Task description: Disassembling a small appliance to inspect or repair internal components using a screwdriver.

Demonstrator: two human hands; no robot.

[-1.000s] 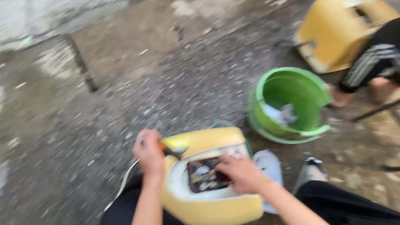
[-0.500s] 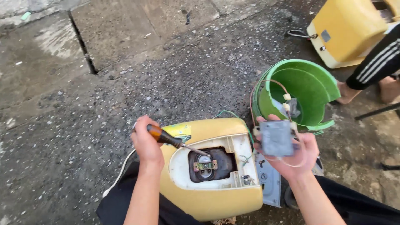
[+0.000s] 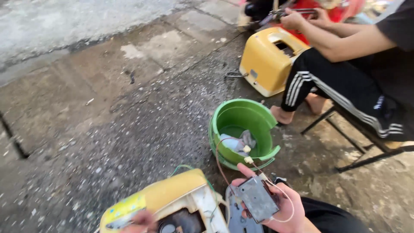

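My right hand (image 3: 282,207) holds a small grey metal module (image 3: 257,199) with thin wires and white plugs (image 3: 248,159) trailing from it, just in front of the green bucket (image 3: 224,115). A yellow appliance casing (image 3: 172,194) with an opened white underside lies at the bottom edge. Only the fingers of my left hand (image 3: 139,220) show there, resting on the casing; whether they grip anything cannot be seen.
The green bucket has a broken rim and holds a few loose parts (image 3: 238,143). A seated person in black trousers (image 3: 340,90) works on a second yellow casing (image 3: 267,60) at the upper right, on a metal-legged stool (image 3: 358,146). Rough concrete floor (image 3: 108,108) all around.
The view has swung up and to the right, so the other person now shows. My right hand keeps the grey module, lifted out of the casing a second ago. My left hand has slid mostly out of frame.
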